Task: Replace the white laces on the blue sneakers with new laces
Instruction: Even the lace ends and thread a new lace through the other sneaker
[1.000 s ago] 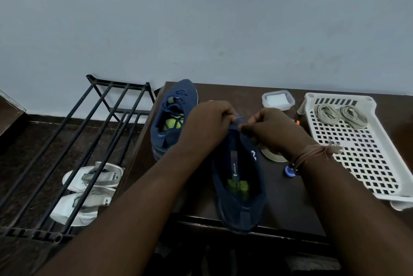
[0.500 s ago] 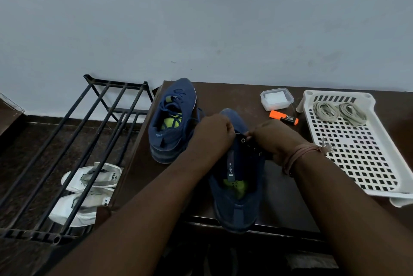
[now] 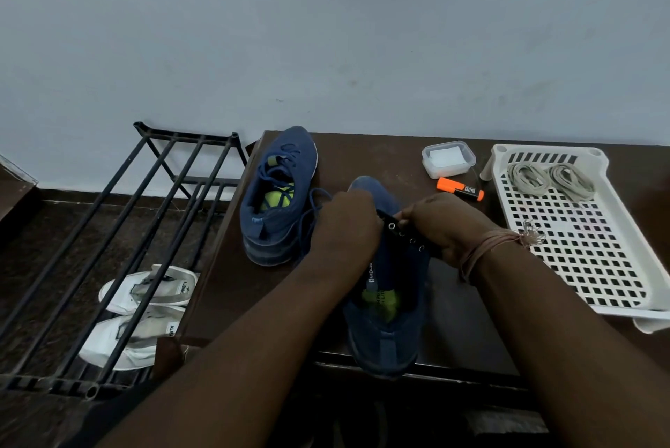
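Two blue sneakers stand on the dark table point(image 3: 362, 154). The near sneaker point(image 3: 386, 320) points away from me, heel at the front edge, with no lace in its visible eyelets. My right hand point(image 3: 440, 226) pinches its right eyelet flap. My left hand point(image 3: 344, 226) grips the left side by the tongue; what its fingers pinch is hidden. The far sneaker point(image 3: 277, 197) carries a blue lace that trails toward my left hand. Two bundled pale laces point(image 3: 549, 179) lie in the white tray point(image 3: 580, 266).
An orange marker point(image 3: 458, 188) and a small lidded plastic box point(image 3: 447, 158) sit behind my right hand. A black metal shoe rack point(image 3: 119, 248) stands left of the table, with white sandals point(image 3: 145, 310) on the floor beneath it.
Both hands lowered the near sneaker toward the table and shifted back along its eyelets. The eyelet flap now shows between them, and the orange marker has come into view.
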The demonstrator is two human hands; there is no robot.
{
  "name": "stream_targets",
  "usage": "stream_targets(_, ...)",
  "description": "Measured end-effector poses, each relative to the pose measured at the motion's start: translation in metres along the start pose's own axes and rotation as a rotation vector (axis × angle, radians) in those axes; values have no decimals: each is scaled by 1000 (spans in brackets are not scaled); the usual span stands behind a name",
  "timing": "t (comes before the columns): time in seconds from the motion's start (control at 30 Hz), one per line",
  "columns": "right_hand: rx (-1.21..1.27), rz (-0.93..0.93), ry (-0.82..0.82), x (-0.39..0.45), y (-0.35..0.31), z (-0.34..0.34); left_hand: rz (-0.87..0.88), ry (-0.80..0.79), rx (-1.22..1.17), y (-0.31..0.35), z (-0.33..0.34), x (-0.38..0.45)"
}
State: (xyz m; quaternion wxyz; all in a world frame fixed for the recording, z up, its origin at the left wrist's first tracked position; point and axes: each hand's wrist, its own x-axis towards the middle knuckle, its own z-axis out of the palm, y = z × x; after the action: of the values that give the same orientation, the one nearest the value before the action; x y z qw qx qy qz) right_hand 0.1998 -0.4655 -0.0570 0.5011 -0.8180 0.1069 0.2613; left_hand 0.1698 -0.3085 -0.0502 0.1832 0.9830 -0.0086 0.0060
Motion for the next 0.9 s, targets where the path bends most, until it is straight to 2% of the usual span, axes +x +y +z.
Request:
stream_targets(0.2, -66, -38, -17, -2, -5, -2, -45, 23, -49, 0, -1, -1)
stream_targets(0.4, -151, -95, -1, 3, -5, 0, 23, 44, -34, -6, 1, 2)
stream_targets(0.53, -137, -68, 6, 3, -4, 2, 28, -18, -40, -6, 3, 2)
stream_targets(0.9, -76, -23, -5, 1, -3, 4, -65, 19, -43, 4, 1, -5)
